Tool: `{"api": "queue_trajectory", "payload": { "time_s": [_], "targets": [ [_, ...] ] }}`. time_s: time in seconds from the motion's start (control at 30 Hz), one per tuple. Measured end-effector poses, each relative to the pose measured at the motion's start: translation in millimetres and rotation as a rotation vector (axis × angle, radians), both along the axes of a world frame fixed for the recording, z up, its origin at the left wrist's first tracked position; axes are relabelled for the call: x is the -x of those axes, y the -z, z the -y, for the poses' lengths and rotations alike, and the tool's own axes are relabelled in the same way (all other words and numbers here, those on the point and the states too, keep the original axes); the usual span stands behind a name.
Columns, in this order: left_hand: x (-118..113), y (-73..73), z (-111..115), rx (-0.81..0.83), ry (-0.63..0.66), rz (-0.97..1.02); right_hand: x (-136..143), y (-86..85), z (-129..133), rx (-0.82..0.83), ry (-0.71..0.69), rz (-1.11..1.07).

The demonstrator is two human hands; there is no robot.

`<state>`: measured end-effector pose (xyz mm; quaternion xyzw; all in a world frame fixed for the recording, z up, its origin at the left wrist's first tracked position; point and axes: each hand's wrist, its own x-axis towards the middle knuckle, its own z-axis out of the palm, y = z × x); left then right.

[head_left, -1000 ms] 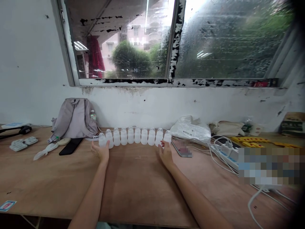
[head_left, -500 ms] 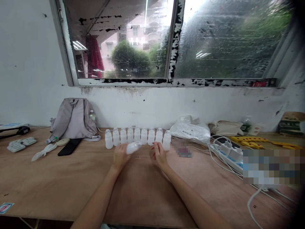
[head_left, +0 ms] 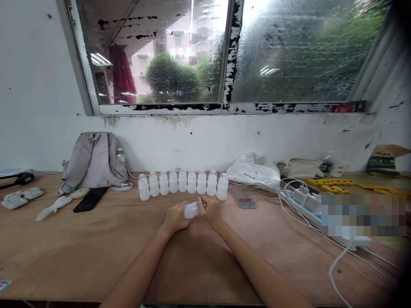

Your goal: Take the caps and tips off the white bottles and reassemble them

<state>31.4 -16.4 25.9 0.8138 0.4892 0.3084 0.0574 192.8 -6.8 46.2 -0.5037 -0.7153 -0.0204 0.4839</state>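
Observation:
A small white bottle (head_left: pixel 190 211) lies tilted between my two hands, low over the wooden table (head_left: pixel 128 252). My left hand (head_left: pixel 176 217) is closed around its left, base end. The fingers of my right hand (head_left: pixel 209 208) are wrapped over its right, top end, so that end is mostly hidden. Behind my hands, several similar white bottles with clear domed tops stand upright in a slightly curved row (head_left: pixel 182 181).
At the left are a grey backpack (head_left: pixel 93 160), a black phone (head_left: pixel 90 199) and a white pouch-like item (head_left: pixel 56 206). To the right lie a plastic bag (head_left: pixel 253 172), a power strip (head_left: pixel 303 209) with white cables, and yellow parts (head_left: pixel 334 185).
The bottle in my left hand has moved right and toward me. My right hand has closed over its top end, where before it was apart from it. The view has shifted slightly.

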Motion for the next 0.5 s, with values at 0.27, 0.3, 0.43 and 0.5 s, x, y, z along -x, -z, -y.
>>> {"api": "queue_trajectory", "payload": {
  "time_s": [0.27, 0.3, 0.43, 0.5],
  "targets": [
    [14, 8.7, -21, 0.057, -0.139, 0.342, -44, -2.7, -27, 0.044, 0.213, -0.203],
    [15, 9.8, -22, 0.055, -0.143, 0.348, -45, 5.6, -32, 0.108, 0.196, -0.141],
    [13, 11.6, -24, 0.062, -0.177, 0.334, -40, 35.5, -47, 0.251, 0.054, 0.054],
    [12, 10.7, -23, 0.069, -0.192, 0.311, -37, 39.2, -47, 0.209, 0.006, 0.070]
  ]
}}
